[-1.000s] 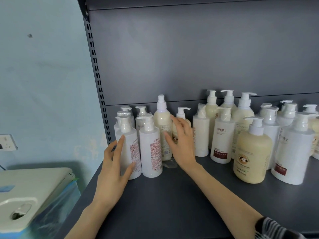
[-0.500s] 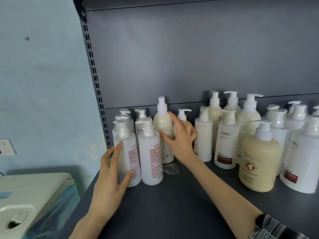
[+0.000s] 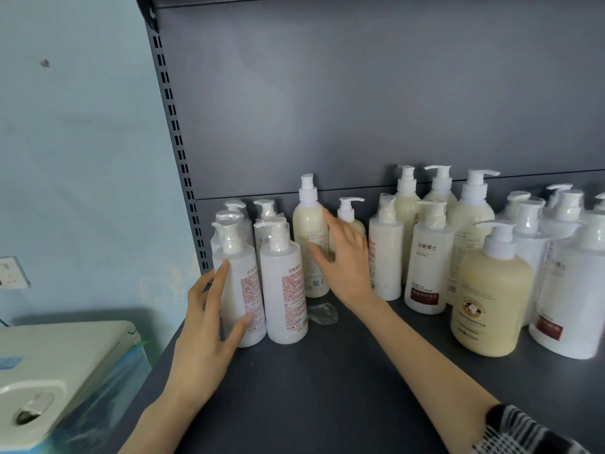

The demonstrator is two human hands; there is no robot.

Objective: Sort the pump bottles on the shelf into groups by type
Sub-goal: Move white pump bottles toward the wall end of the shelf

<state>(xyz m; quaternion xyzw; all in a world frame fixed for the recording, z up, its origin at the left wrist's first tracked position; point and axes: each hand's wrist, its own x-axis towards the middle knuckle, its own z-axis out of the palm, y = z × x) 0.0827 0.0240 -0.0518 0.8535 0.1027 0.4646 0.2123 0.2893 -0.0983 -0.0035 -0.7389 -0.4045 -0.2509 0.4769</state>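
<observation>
Several pump bottles stand on the dark grey shelf. At the left is a cluster of slim white bottles with red print; my left hand rests open against the front one, fingers on its left side and thumb on its front. Beside it stands a second white bottle. Behind them a tall cream bottle stands by the back panel. My right hand reaches between this cream bottle and a short cream pump bottle, fingers spread, covering most of the short one. I cannot tell if it grips either.
More white and cream bottles crowd the right half, with a wide cream bottle and a white one in front. A scrap of clear plastic wrap lies on the shelf. A slotted upright borders the left; a white appliance sits below left.
My right hand has slid back between the tall cream bottle and the short one. My left hand has stayed against the front white bottle. The view has shifted slightly.
</observation>
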